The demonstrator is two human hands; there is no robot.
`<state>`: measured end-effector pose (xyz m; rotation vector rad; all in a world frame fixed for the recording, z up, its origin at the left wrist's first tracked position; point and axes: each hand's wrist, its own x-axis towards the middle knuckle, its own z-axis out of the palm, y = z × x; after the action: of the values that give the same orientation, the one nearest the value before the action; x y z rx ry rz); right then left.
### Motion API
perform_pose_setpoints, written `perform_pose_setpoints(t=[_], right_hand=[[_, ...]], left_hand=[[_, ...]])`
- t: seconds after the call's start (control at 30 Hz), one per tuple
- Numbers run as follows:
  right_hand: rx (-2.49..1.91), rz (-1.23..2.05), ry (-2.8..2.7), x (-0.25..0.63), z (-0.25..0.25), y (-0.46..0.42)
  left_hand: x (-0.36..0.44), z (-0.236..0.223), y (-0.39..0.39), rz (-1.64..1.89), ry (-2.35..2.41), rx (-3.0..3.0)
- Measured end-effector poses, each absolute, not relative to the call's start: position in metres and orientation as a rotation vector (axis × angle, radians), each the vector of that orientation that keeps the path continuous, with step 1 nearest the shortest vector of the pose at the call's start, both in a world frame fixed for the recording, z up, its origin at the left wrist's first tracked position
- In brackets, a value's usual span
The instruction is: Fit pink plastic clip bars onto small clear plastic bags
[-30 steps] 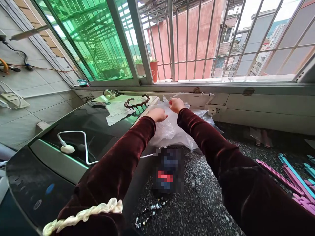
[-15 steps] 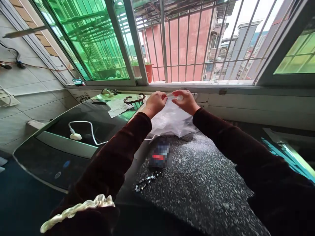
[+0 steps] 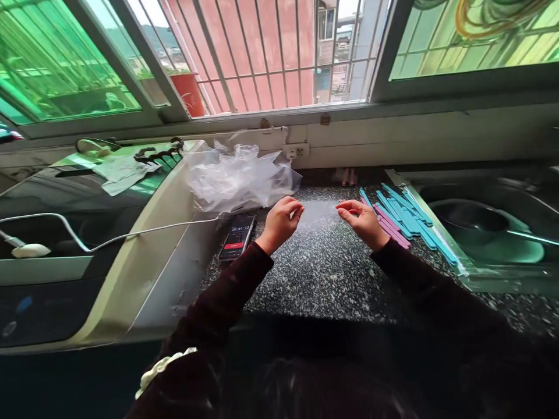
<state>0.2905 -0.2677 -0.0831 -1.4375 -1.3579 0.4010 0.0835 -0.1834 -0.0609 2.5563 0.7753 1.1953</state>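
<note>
My left hand [image 3: 282,222] pinches the left edge of a thin, clear plastic bag [image 3: 320,210] above the dark speckled counter [image 3: 323,279]. At its right edge, my right hand [image 3: 360,220] holds the same bag between thumb and fingertips, so it is stretched between both hands. Behind and left lies a crumpled heap of clear plastic bags [image 3: 244,177]. Just right of my right hand are several flat blue strips [image 3: 408,215], with a few pink strips [image 3: 390,226] beside them.
A phone [image 3: 236,237] lies left of my left hand, near a white cable [image 3: 148,229]. The washing machine [image 3: 117,262] borders the counter on the left; a brown claw-like hair clip [image 3: 161,154] rests on it. A sink [image 3: 480,227] is at right. Barred windows stand behind.
Both hands have moved from the heap of plastic bags toward me and right, now holding one bag apart from it. The view has swung right, bringing the strips and sink into sight.
</note>
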Motion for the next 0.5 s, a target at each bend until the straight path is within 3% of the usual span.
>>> perform_pose_setpoints(t=[0.5], right_hand=[[-1.532, 0.174, -1.485, 0.311, -0.131, -0.278]], left_hand=[[0.12, -0.128, -0.202, 1.165, 0.779, 2.787]])
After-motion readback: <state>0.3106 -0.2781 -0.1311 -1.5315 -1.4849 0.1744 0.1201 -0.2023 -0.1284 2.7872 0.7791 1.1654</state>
